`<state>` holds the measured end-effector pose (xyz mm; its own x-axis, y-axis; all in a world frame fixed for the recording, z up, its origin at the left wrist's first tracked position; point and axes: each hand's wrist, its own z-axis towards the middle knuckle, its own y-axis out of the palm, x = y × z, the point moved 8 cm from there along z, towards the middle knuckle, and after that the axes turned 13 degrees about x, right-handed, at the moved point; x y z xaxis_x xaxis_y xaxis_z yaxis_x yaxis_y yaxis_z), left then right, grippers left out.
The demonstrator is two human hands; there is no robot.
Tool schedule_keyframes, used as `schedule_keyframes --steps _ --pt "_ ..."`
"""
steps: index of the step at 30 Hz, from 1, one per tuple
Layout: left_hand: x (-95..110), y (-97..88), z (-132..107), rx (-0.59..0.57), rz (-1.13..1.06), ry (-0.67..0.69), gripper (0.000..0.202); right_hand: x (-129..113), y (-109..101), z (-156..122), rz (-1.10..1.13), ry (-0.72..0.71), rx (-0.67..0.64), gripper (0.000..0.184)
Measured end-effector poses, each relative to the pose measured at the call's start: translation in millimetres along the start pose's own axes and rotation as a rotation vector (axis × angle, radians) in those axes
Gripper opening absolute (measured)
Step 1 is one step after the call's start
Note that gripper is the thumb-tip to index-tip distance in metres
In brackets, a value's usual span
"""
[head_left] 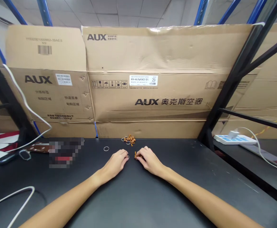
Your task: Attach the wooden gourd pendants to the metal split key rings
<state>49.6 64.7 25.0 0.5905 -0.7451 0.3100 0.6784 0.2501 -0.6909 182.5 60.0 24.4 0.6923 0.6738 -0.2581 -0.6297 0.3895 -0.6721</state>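
Note:
Low over the dark table, my left hand (116,164) pinches a small metal ring (128,156), whose edge peeks out at the fingertips. Across a narrow gap, my right hand (151,161) is closed around a small orange-brown charm (135,155) with a knotted cord end; the fingers cover most of it. Beyond both hands lies a small pile of similar orange-brown charms (132,138) with metal rings among them. A loose metal ring (106,148) rests flat on the table, left of the pile and behind my left hand.
Flattened cardboard boxes (148,53) stand along the back of the black table (119,202). A blurred-out item (66,152) and a brown patterned pouch (40,147) lie at the left, near white cables (25,190). A power strip (235,139) sits at right, past a black metal post (228,85).

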Motion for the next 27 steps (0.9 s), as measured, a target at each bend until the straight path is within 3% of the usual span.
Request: schedule_keyframes --steps 9,15,27 --pt "-0.7 0.2 -1.2 -0.008 0.018 -0.009 0.010 -11.8 6.7 -5.4 0.185 -0.010 -0.046 0.008" --pt "-3.3 1.4 -0.7 0.002 0.041 -0.020 0.012 -2.0 6.4 -6.3 0.068 0.077 -0.014 0.013" --pt "4.6 1.3 0.8 -0.089 0.109 0.042 0.014 -4.7 3.7 -5.7 0.049 0.050 -0.026 0.006"
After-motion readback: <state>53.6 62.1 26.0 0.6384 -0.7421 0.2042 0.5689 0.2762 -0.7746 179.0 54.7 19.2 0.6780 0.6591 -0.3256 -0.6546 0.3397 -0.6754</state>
